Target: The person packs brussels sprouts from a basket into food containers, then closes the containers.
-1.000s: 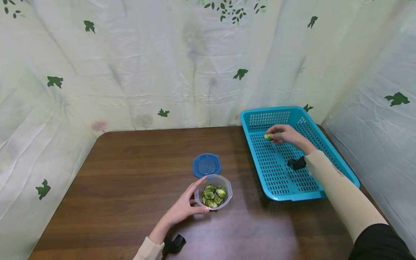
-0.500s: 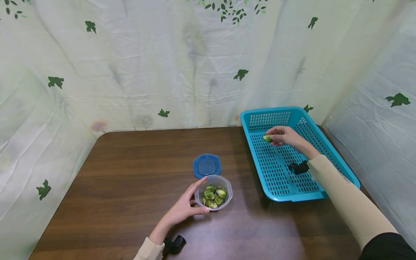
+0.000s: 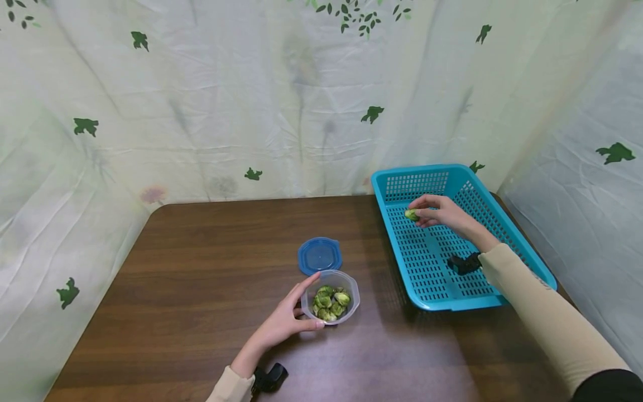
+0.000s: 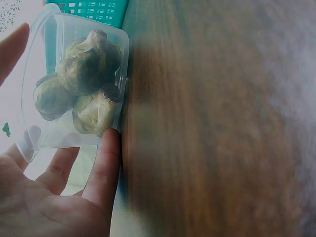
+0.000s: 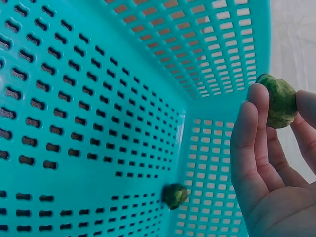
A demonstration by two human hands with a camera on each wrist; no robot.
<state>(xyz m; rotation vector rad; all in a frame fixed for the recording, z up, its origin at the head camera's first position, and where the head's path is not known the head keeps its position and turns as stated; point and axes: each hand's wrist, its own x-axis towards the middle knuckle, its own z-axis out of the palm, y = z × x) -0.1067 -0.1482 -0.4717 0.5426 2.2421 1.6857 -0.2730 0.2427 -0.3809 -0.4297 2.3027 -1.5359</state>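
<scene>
My right hand (image 3: 442, 215) pinches a green Brussels sprout (image 5: 281, 101) between thumb and fingertips, up inside the blue plastic basket (image 3: 427, 290). Below it, a second Brussels sprout (image 5: 175, 196) lies in the basket against the end wall, out of sight in the head view. At the middle of the table, my left hand (image 3: 283, 318) holds a small clear plastic container (image 3: 354, 301), thumb and fingers spread around its left side. Several Brussels sprouts (image 4: 86, 69) are piled in that container, which stands upright without a lid on it.
A blue lid (image 3: 320, 255) lies flat on the brown wooden table (image 3: 211, 251), just behind the container. The basket stands at the table's back right corner. Pale cloth (image 3: 226, 100) with green leaf prints hangs behind the table and along its sides.
My right hand has shifted slightly left over the basket with the sprout still pinched, and its forearm has swung a little to the right. The left hand and container stay in place.
</scene>
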